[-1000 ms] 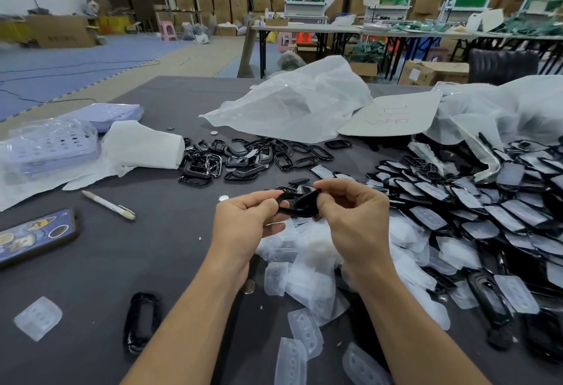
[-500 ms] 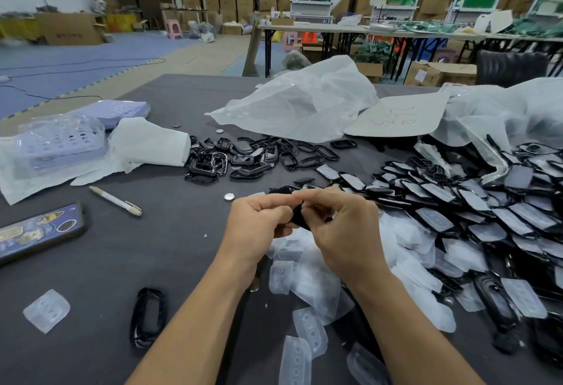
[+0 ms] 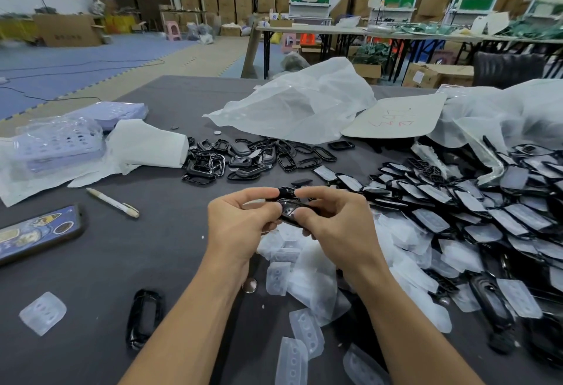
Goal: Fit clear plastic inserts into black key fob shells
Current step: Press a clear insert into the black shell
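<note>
Both hands hold one black key fob shell (image 3: pixel 288 206) above the table's middle. My left hand (image 3: pixel 240 223) pinches its left end between thumb and fingers. My right hand (image 3: pixel 338 226) pinches its right end, thumb on top. A clear insert seems to sit inside the shell, mostly hidden by my fingers. Loose clear plastic inserts (image 3: pixel 300 266) lie heaped under my hands. A pile of empty black shells (image 3: pixel 243 157) lies beyond them. Fitted shells (image 3: pixel 463 202) are heaped at the right.
A lone black shell (image 3: pixel 144 317) and a lone clear insert (image 3: pixel 42 313) lie at the near left. A pen (image 3: pixel 112 202), a phone (image 3: pixel 36 234), lilac trays (image 3: pixel 58 144) and white paper (image 3: pixel 146 144) sit on the left. Plastic bags (image 3: pixel 301 104) and a card (image 3: pixel 396 116) lie behind.
My hands have drawn slightly apart again after closing together, so the black shell shows between the fingertips. The shell has turned flatter, its inner face up.
</note>
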`<action>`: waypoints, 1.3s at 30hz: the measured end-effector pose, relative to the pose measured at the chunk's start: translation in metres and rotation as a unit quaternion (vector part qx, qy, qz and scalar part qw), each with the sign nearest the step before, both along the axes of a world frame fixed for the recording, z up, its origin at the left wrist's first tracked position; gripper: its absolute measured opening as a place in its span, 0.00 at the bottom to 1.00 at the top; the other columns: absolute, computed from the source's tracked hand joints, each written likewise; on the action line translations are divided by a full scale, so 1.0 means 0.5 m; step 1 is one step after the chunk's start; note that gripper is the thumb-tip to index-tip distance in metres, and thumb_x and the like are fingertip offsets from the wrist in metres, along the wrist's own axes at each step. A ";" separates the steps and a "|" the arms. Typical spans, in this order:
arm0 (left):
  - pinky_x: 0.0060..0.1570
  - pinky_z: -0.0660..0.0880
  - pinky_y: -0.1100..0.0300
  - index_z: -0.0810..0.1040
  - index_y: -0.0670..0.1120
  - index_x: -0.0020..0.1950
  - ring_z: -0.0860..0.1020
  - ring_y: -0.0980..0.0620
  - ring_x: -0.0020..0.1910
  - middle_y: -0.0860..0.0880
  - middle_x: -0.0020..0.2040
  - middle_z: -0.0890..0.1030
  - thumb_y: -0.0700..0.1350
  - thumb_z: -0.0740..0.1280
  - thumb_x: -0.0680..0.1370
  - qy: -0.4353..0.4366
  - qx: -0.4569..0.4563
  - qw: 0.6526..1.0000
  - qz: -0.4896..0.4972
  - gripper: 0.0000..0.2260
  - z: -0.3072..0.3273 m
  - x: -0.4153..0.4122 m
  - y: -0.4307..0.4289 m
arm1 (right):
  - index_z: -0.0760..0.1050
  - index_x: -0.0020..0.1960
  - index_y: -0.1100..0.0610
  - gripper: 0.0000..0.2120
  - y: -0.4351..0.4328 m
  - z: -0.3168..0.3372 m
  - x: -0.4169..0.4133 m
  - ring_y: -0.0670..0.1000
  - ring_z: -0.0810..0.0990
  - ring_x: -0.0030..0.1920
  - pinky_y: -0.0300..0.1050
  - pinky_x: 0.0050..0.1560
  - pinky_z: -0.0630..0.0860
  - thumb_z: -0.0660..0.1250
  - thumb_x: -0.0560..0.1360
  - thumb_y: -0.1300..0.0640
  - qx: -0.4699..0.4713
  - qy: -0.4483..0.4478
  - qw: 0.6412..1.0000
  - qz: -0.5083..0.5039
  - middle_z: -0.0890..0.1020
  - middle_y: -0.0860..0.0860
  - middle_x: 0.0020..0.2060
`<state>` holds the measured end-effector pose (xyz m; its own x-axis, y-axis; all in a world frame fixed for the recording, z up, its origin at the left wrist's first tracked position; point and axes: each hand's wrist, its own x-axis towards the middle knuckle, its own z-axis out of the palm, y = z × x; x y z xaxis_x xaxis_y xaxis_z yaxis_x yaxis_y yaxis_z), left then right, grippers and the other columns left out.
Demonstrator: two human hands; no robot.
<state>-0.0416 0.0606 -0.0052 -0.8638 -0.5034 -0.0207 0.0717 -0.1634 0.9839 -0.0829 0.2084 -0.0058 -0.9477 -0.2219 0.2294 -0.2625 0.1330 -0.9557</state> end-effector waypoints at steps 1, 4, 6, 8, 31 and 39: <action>0.31 0.78 0.65 0.89 0.50 0.36 0.76 0.54 0.25 0.44 0.32 0.85 0.28 0.75 0.71 0.001 -0.007 1.000 0.010 0.16 -0.001 -0.001 0.001 | 0.86 0.48 0.52 0.10 -0.001 0.000 -0.001 0.49 0.82 0.30 0.39 0.34 0.77 0.75 0.72 0.66 -0.024 -0.018 0.999 0.011 0.87 0.50 0.35; 0.31 0.78 0.65 0.88 0.50 0.37 0.78 0.55 0.26 0.45 0.33 0.86 0.30 0.75 0.71 0.007 -0.035 0.999 0.018 0.15 -0.004 -0.002 0.004 | 0.86 0.42 0.54 0.09 0.000 -0.001 -0.003 0.52 0.80 0.27 0.41 0.31 0.76 0.74 0.73 0.68 -0.061 -0.035 0.998 0.008 0.85 0.54 0.30; 0.33 0.78 0.65 0.89 0.51 0.38 0.79 0.54 0.28 0.45 0.34 0.86 0.31 0.75 0.71 0.009 -0.049 0.999 0.011 0.14 -0.004 -0.002 0.003 | 0.86 0.40 0.55 0.09 0.001 -0.004 -0.005 0.52 0.79 0.26 0.42 0.30 0.75 0.75 0.73 0.68 -0.068 -0.036 0.997 0.002 0.84 0.55 0.29; 0.35 0.80 0.64 0.89 0.53 0.41 0.81 0.54 0.31 0.44 0.36 0.87 0.32 0.75 0.72 0.013 -0.062 0.998 -0.004 0.15 -0.004 0.000 0.003 | 0.86 0.39 0.57 0.08 0.002 -0.004 -0.005 0.52 0.78 0.26 0.41 0.28 0.74 0.75 0.73 0.68 -0.085 -0.047 0.995 0.002 0.84 0.56 0.29; 0.34 0.79 0.63 0.89 0.52 0.43 0.85 0.52 0.34 0.47 0.36 0.87 0.37 0.79 0.71 -0.013 -0.084 0.996 -0.018 0.09 -0.006 0.001 0.015 | 0.85 0.38 0.63 0.08 -0.008 0.002 0.010 0.45 0.80 0.27 0.33 0.28 0.73 0.74 0.70 0.74 -0.109 -0.066 0.992 0.013 0.85 0.54 0.29; 0.35 0.82 0.62 0.86 0.55 0.44 0.85 0.55 0.32 0.53 0.34 0.87 0.40 0.80 0.71 0.030 -0.150 0.987 0.053 0.10 -0.005 0.007 0.027 | 0.86 0.38 0.54 0.09 -0.012 -0.005 0.007 0.55 0.83 0.31 0.41 0.32 0.77 0.75 0.72 0.67 -0.073 -0.019 0.997 -0.034 0.86 0.54 0.32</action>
